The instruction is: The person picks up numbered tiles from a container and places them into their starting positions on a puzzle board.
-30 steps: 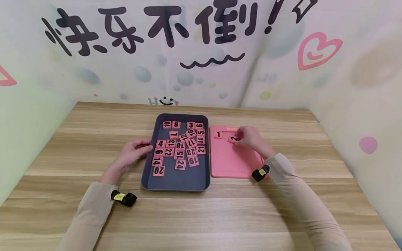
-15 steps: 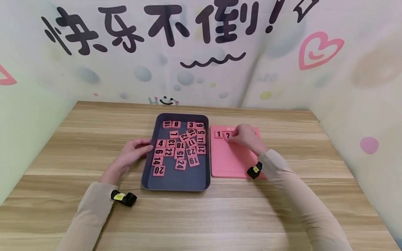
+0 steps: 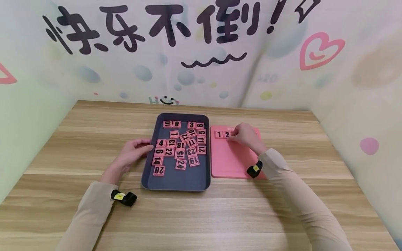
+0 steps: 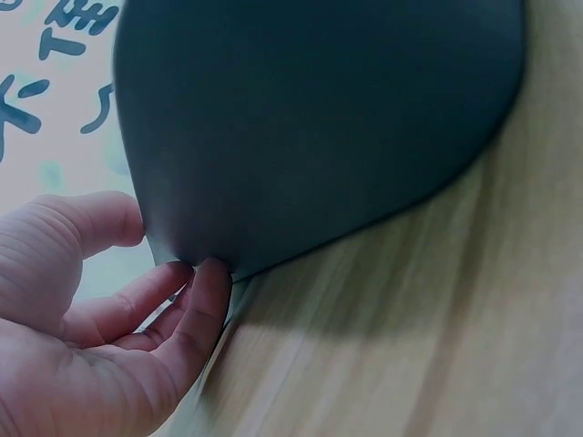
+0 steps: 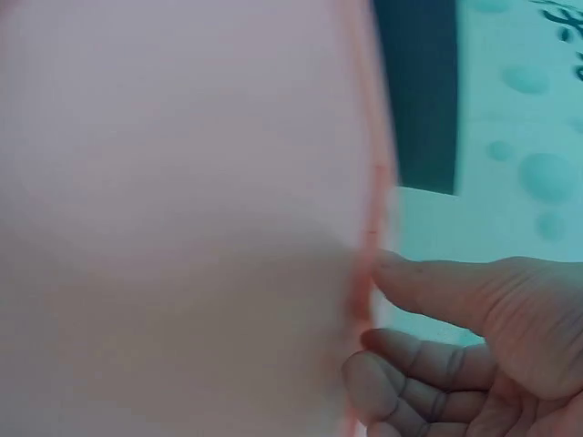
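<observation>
A dark grey tray (image 3: 176, 183) holds several pink tiles with black numbers, among them the 20 tile (image 3: 158, 170). My left hand (image 3: 133, 153) holds the tray's left edge, thumb at the rim; in the left wrist view its curled fingers (image 4: 205, 305) meet the dark wall. To the right lies a pink board (image 3: 226, 164). On its top row the 1 tile (image 3: 218, 134) sits at the left, with the 2 tile (image 3: 227, 135) directly beside it, upright. My right hand (image 3: 248, 137) pinches the 2 tile at its right side, covering part of the top row.
The tray and the board stand side by side on a wood-grain table (image 3: 201, 223). A white printed backdrop (image 3: 201, 83) rises behind the table's far edge. Both forearms reach in from the front, each with a black wrist camera (image 3: 125, 198).
My right hand has moved left along the board's top row with the 2 tile, which has turned from tilted to straight against the 1 tile. The left hand has stayed at the tray.
</observation>
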Action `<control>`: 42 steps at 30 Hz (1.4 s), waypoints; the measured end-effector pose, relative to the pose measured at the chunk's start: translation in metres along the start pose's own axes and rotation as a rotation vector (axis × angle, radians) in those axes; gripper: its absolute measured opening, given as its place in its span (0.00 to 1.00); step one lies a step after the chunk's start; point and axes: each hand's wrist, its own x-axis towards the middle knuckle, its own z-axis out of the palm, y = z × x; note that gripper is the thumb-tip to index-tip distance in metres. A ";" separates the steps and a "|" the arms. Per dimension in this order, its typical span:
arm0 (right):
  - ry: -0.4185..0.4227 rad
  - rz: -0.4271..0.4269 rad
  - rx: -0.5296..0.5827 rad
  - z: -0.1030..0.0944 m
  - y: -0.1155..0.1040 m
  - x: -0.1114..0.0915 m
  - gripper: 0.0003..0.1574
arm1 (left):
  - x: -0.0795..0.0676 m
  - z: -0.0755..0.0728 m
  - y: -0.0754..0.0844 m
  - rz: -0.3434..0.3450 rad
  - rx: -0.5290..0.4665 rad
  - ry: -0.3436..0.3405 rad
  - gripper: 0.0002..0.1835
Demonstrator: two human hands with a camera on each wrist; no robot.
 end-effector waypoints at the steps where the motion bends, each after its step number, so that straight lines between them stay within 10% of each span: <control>1: 0.005 -0.006 0.003 -0.002 -0.002 0.001 0.12 | 0.000 0.000 0.000 -0.002 0.001 -0.002 0.25; 20: -0.052 -0.053 0.543 0.021 -0.098 0.051 0.21 | 0.000 0.000 0.000 0.000 0.008 -0.007 0.24; 42: -0.095 0.022 0.545 0.051 -0.125 0.065 0.17 | 0.001 -0.001 -0.001 0.002 0.003 0.008 0.24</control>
